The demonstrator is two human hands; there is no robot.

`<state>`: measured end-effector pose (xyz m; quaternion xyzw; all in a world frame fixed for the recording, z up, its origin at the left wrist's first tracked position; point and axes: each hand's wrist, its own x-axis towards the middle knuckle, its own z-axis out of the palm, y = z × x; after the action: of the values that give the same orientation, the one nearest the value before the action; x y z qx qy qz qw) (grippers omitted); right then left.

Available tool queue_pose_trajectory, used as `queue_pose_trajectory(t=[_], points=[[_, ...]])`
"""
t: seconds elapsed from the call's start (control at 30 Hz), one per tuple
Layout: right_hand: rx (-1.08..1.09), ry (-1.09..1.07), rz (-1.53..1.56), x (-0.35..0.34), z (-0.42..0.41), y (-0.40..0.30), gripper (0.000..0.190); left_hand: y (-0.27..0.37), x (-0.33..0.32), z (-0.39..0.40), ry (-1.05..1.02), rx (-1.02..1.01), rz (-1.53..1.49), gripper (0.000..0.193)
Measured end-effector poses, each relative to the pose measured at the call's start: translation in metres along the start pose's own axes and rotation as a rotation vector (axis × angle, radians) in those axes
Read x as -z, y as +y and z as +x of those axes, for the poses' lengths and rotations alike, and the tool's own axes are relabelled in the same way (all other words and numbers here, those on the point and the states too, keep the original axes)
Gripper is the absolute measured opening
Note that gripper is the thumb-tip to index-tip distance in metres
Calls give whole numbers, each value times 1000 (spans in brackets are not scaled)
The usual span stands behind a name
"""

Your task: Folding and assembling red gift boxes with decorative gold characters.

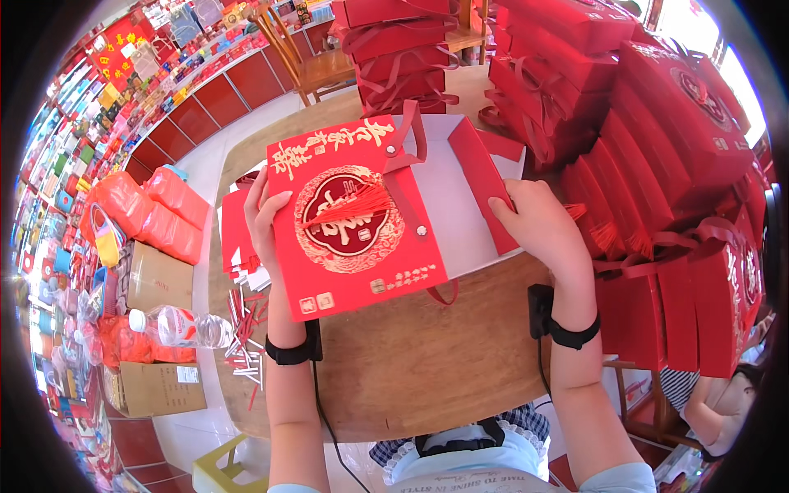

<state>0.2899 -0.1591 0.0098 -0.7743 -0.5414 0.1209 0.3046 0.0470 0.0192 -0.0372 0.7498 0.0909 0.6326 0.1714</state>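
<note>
Before me a red cardboard gift bag (pixel 363 215) is tilted above the wooden table (pixel 431 345). Its printed front bears gold writing, a round emblem and a red tassel (pixel 348 206). A dark red ribbon handle (pixel 414 132) is fixed to it by round studs. My left hand (pixel 264 209) grips the bag's left edge, thumb on the front. At the right, my right hand (pixel 536 219) pinches a red side flap (pixel 481 185), and the pale inside shows between flap and front. The fingers under the flap are partly hidden.
Stacked red gift boxes (pixel 400 55) stand at the back, with more red bags (pixel 666 154) piled along the right. Flat red card pieces (pixel 237 231) and red-and-white strips (pixel 243 345) lie left, beside a plastic bottle (pixel 185 326). A person (pixel 715 400) sits at lower right.
</note>
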Motion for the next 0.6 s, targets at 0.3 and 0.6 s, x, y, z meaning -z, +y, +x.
queue_pose_trajectory(t=[0.3,0.6], points=[[85,-214,342,-17,0,-12,41,26,-31,-18,-151,109,184,44],[-18,-358,755,-26,3,-10,42,37,-36,-19,-159,17,328,63]])
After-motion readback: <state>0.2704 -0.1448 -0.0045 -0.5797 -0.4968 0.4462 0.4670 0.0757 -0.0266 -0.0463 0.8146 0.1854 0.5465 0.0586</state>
